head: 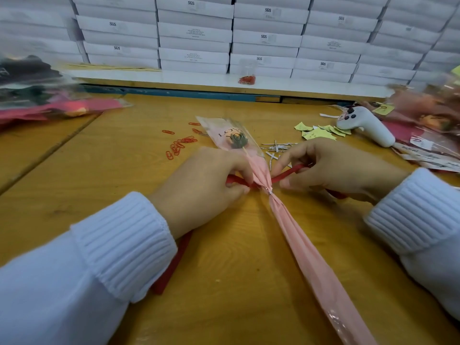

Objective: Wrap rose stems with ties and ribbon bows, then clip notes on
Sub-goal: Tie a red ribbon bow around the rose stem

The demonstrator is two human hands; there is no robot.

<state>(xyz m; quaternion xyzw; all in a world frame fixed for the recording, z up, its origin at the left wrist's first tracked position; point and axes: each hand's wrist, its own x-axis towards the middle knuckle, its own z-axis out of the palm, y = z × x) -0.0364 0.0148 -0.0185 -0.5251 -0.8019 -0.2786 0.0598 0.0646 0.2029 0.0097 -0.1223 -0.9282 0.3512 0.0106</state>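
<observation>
Nearest me, at six o'clock, the pink sleeve of the wrapped rose [298, 242] runs from the bottom edge up toward twelve across the wooden table [236, 270]. At seven o'clock a tail of the red ribbon [171, 265] trails out from under the left white cuff. At centre I have both hands close together, one on each side of the stem. The left hand [206, 185] pinches the ribbon just at nine of the wrap, and the right hand [331, 168] pinches the other length at three. A silver twist tie [270, 192] cinches the wrap between them. Beyond the hands, the blurred bloom lies toward twelve inside clear printed film. Red paper clips [179, 145] are scattered at eleven, loose silver ties [276, 146] lie at one, and yellow notes [318, 131] lie farther toward one. A white handheld device [366, 125] rests at two beside a pile of finished roses [428, 120]. Farthest off at twelve, a small bag of red clips [247, 79] sits before stacked white boxes [194, 33].
</observation>
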